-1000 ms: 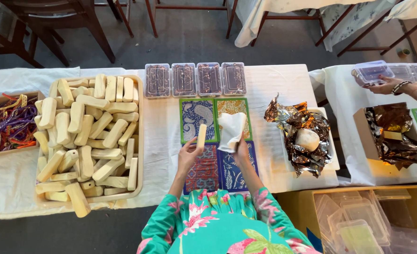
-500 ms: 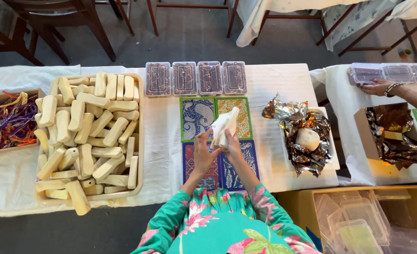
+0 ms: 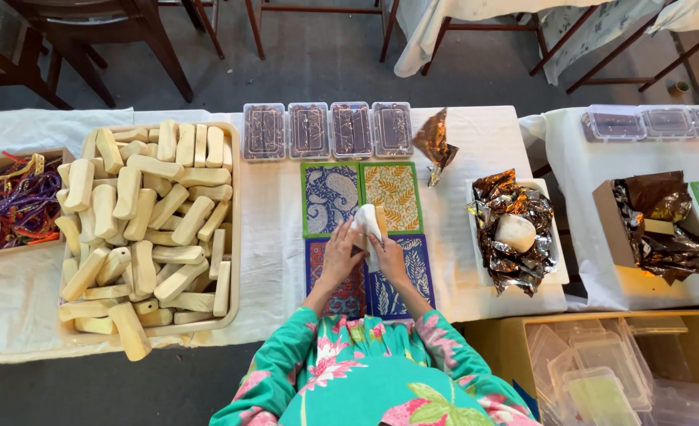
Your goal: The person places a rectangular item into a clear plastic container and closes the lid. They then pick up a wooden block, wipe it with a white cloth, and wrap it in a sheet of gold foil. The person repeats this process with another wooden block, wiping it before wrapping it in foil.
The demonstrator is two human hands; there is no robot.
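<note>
My left hand (image 3: 340,251) and my right hand (image 3: 387,254) meet over the middle of the table, both gripping a white cloth (image 3: 365,224) wrapped around a pale cream bar (image 3: 381,219) whose end sticks out. Under my hands lie patterned cards: a blue paisley one (image 3: 327,197), an orange leaf one (image 3: 393,192), and darker red and blue ones nearer me. A large tray (image 3: 233,260) heaped with several more cream bars (image 3: 144,229) sits to the left.
Several clear lidded boxes (image 3: 327,130) line the far edge. A crumpled foil sheet (image 3: 436,143) stands near them. A white tray of foil sheets (image 3: 513,229) is at right, a box of coloured ribbons (image 3: 10,203) at far left, and a carton of empty plastic boxes (image 3: 602,371) below.
My hands have come together, and the cloth now wraps the bar that my left hand held alone a second ago. A foil sheet now stands by the clear boxes; another person's hand at right is gone.
</note>
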